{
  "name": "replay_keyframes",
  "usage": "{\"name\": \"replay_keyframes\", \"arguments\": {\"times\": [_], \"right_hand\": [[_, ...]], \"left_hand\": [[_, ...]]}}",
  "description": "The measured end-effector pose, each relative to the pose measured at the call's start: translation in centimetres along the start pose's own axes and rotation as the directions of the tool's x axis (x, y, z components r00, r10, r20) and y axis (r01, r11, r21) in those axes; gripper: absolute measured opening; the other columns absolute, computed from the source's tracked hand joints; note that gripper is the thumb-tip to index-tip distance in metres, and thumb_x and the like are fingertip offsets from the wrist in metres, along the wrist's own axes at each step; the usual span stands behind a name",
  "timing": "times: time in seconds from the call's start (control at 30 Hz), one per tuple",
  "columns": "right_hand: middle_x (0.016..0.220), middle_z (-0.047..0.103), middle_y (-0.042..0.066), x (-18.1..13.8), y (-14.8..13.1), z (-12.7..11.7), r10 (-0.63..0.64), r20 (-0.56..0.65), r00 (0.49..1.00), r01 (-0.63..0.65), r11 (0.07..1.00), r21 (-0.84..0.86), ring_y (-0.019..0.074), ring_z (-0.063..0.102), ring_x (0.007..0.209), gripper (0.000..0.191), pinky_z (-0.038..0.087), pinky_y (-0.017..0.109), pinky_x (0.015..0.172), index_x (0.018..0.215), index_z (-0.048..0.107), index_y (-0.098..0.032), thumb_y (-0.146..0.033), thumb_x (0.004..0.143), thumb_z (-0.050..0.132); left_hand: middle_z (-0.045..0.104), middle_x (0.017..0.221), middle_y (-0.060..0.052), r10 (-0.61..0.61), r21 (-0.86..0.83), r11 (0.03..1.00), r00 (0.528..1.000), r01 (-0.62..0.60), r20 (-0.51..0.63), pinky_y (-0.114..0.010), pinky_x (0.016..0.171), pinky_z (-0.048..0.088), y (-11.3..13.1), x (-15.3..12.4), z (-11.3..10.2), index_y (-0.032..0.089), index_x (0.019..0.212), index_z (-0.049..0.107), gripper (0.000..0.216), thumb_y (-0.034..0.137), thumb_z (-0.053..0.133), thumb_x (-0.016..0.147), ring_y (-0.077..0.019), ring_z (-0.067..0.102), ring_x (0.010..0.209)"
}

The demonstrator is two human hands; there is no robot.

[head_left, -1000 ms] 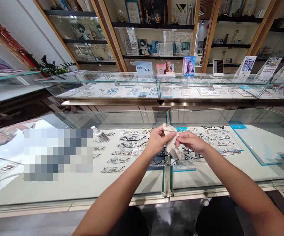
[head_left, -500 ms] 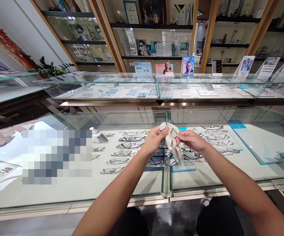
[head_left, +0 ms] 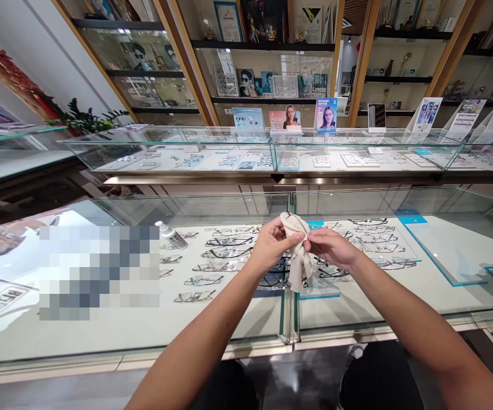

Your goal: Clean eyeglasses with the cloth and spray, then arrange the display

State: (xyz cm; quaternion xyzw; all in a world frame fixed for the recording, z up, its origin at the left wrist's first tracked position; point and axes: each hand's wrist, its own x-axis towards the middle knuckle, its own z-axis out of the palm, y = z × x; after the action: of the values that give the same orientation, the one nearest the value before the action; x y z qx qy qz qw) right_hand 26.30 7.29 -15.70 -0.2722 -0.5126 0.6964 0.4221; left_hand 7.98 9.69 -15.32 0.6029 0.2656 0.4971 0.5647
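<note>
A cream-coloured cloth point(head_left: 297, 267) is bunched in my left hand point(head_left: 272, 242), its loose end hanging down over the glass counter. My left thumb presses across the front of it. A thin dark rim of a pair of eyeglasses point(head_left: 301, 219) shows at the cloth's upper edge; most of the pair is covered by the cloth and fingers. My right hand point(head_left: 331, 246) is closed in a pinch at the right side of the cloth, on the eyeglasses, with a thin dark arm showing below its fingers. Both hands are above the counter, close together.
Beneath my hands is a glass display counter point(head_left: 246, 336) with rows of eyeglasses point(head_left: 229, 242) inside. A white spray bottle point(head_left: 172, 235) lies tilted on the left. Another glass showcase point(head_left: 186, 136) stands beyond, bearing advertising cards point(head_left: 326, 115). A blurred patch hides part of the left counter.
My left thumb has shifted right and down across the cloth. The cloth is folded more smoothly over the eyeglasses, and its loose end hangs a little lower. My right hand has barely moved.
</note>
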Motion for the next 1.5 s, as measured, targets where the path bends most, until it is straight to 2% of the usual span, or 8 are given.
{"name": "replay_keyframes", "arguments": {"times": [0.33,0.5,0.7,0.8,0.9,1.03,1.2,1.5], "right_hand": [[0.074,0.068,0.002,-0.3,0.4,1.1,0.034,0.053,0.998,-0.034,0.999,0.010,0.0140,0.061,0.075,0.049,0.045,0.026,0.076,0.068,0.074,-0.017,-0.063,0.072,0.091],[0.073,0.066,0.002,-0.6,-0.3,1.0,0.014,0.026,1.000,-0.013,0.999,-0.044,0.0149,0.058,0.073,0.048,0.043,0.028,0.074,0.069,0.073,-0.018,-0.063,0.074,0.088],[0.069,0.059,0.000,-0.7,-1.3,0.8,-0.046,-0.078,0.996,0.045,0.999,-0.009,0.0132,0.051,0.069,0.044,0.040,0.026,0.068,0.066,0.070,-0.018,-0.056,0.073,0.090],[0.067,0.057,-0.001,-0.5,-1.1,0.9,-0.042,-0.093,0.995,0.045,0.999,0.030,0.0120,0.050,0.068,0.047,0.038,0.025,0.066,0.065,0.069,-0.018,-0.058,0.069,0.093],[0.068,0.058,-0.001,-0.3,-0.5,1.1,-0.019,-0.071,0.997,0.024,0.998,0.063,0.0119,0.051,0.067,0.049,0.039,0.025,0.067,0.065,0.069,-0.018,-0.060,0.066,0.094],[0.072,0.064,0.001,-0.1,0.6,1.6,-0.009,-0.007,1.000,0.009,0.999,0.038,0.0132,0.055,0.069,0.050,0.040,0.027,0.070,0.068,0.071,-0.017,-0.062,0.071,0.091],[0.075,0.067,0.002,-0.2,0.9,1.9,-0.025,0.016,1.000,0.026,0.997,-0.075,0.0154,0.057,0.073,0.054,0.041,0.029,0.075,0.072,0.073,-0.017,-0.069,0.074,0.086],[0.076,0.060,0.002,-0.7,-1.6,0.5,-0.221,-0.140,0.965,0.195,0.965,-0.177,0.0183,0.052,0.077,0.048,0.042,0.031,0.077,0.072,0.069,-0.021,-0.067,0.080,0.080]], "left_hand": [[0.067,0.060,0.000,-0.066,-0.001,0.998,0.987,0.067,-0.149,-0.023,0.048,0.043,0.4,-0.5,0.5,0.016,0.073,0.068,0.058,0.067,0.093,0.061,-0.0110,0.055,0.050],[0.068,0.060,-0.004,-0.130,-0.083,0.988,0.992,0.130,0.005,-0.025,0.050,0.046,0.2,-0.1,-0.2,0.015,0.076,0.068,0.062,0.075,0.081,0.074,-0.0136,0.059,0.051],[0.076,0.081,-0.007,-0.084,-0.190,0.976,0.988,0.108,0.130,-0.026,0.069,0.055,0.3,0.3,-0.3,0.014,0.097,0.070,0.055,0.062,0.088,0.076,-0.0169,0.070,0.073],[0.077,0.085,-0.005,-0.047,-0.178,0.982,0.996,0.061,0.082,-0.024,0.073,0.056,0.3,0.4,0.1,0.015,0.098,0.071,0.054,0.051,0.098,0.067,-0.0150,0.070,0.076],[0.073,0.073,0.000,-0.048,-0.152,0.987,0.999,0.048,0.003,-0.022,0.065,0.054,0.3,0.2,0.5,0.016,0.090,0.070,0.055,0.048,0.101,0.059,-0.0121,0.066,0.065],[0.063,0.056,0.003,-0.081,-0.116,0.991,0.995,0.073,-0.064,-0.021,0.047,0.043,0.3,-0.3,0.9,0.017,0.081,0.066,0.055,0.062,0.094,0.065,-0.0096,0.055,0.047],[0.059,0.053,0.002,-0.080,-0.113,0.992,0.983,0.062,-0.164,-0.020,0.044,0.037,0.0,-0.2,0.9,0.017,0.069,0.063,0.067,0.080,0.082,0.068,-0.0074,0.048,0.045],[0.071,0.084,-0.001,-0.097,-0.327,0.945,0.970,0.019,-0.222,-0.025,0.073,0.052,-0.4,0.8,0.7,0.016,0.087,0.073,0.063,0.069,0.094,0.061,-0.0135,0.064,0.078]]}}
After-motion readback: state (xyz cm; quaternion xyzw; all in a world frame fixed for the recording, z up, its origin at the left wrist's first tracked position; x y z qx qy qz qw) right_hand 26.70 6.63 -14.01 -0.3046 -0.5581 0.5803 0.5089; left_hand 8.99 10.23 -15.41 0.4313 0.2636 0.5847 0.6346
